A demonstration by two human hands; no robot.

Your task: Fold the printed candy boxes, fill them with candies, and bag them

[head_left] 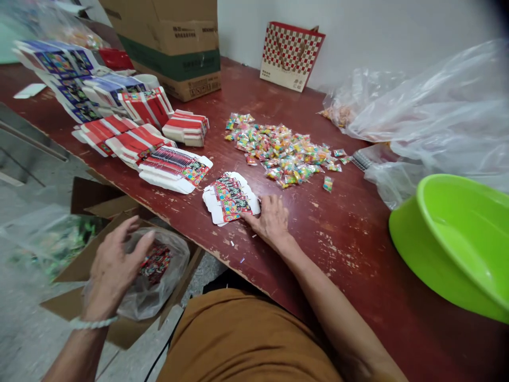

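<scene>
My right hand [271, 218] lies on the red-brown table [358, 249], fingers stretched onto the edge of a small stack of flat printed cartons [228, 199]. My left hand [113, 265] hovers open, fingers spread, off the table's edge above a clear plastic bag [159, 276] of finished small boxes that sits in a cardboard box [91, 249] on the floor. It holds nothing. A heap of small wrapped candies [284, 148] lies on the table beyond my right hand.
More stacks of flat cartons, red [137, 140] and blue [67, 74], lie at the left. A green plastic basin [457, 239] stands at the right, big clear bags [429, 116] behind it. At the back stand a large cardboard box [175, 48] and a checked paper bag [290, 55].
</scene>
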